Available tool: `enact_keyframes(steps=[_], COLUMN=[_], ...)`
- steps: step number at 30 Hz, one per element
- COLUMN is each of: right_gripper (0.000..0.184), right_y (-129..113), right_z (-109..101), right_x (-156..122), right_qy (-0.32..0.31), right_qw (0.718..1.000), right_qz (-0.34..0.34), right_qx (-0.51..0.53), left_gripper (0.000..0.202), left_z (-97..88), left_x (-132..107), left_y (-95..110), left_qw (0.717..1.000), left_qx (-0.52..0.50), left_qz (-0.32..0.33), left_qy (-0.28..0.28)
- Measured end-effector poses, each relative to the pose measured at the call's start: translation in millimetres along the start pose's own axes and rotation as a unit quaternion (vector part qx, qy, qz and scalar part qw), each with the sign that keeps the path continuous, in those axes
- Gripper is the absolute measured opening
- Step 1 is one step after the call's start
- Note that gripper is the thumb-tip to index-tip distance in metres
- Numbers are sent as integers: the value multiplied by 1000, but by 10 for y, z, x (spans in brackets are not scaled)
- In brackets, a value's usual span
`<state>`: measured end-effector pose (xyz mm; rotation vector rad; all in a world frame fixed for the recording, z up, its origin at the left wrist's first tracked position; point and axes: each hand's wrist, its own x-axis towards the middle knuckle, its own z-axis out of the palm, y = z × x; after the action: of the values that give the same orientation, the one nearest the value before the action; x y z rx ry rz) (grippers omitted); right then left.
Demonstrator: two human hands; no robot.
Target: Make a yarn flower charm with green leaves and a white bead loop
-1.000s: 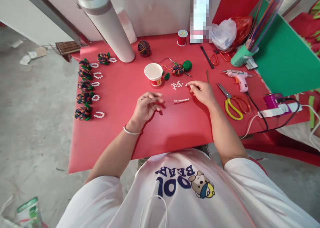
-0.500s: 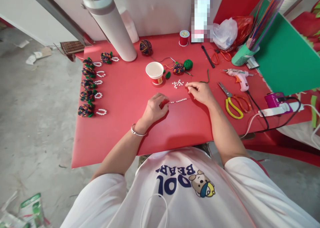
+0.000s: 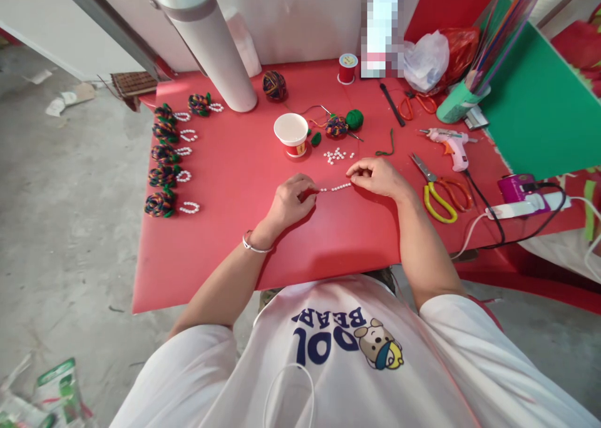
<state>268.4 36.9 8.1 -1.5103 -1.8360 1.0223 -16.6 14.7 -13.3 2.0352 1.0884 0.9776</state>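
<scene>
A short strand of white beads stretches between my two hands just above the red table. My left hand pinches the strand's left end, fingers curled closed. My right hand is closed in a pinch at the strand's right end. A small heap of loose white beads lies just beyond the strand. A white paper cup stands behind my left hand.
Several multicoloured yarn flowers with bead loops line the table's left edge. Yellow-handled scissors, a glue gun, a power strip, yarn balls and a red thread spool lie around. A white pipe leans at the back.
My right hand has come back from the loose bead heap to the strand's right end. My left hand has moved right and lowered with the strand.
</scene>
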Motion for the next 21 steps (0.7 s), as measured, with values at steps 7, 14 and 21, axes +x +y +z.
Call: enact_keyframes(steps=[7,14,21], right_gripper=[14,17,18], right_y=[-15,17,-31], right_z=[-14,18,15], right_x=[-26,-26,-28], right_qy=[-25,-40,-60], right_qw=[999,999,995], right_qz=[-23,-26,-41], right_qx=[18,-4,-68], left_gripper=[12,13,15], left_z=[40,53,61], left_x=[3,-5,-15], left_y=[23,-10,-35], left_qw=[1000,1000,999], left_qx=[12,18,46], left_qz=[-15,4,11], left_qy=[-5,4,-2])
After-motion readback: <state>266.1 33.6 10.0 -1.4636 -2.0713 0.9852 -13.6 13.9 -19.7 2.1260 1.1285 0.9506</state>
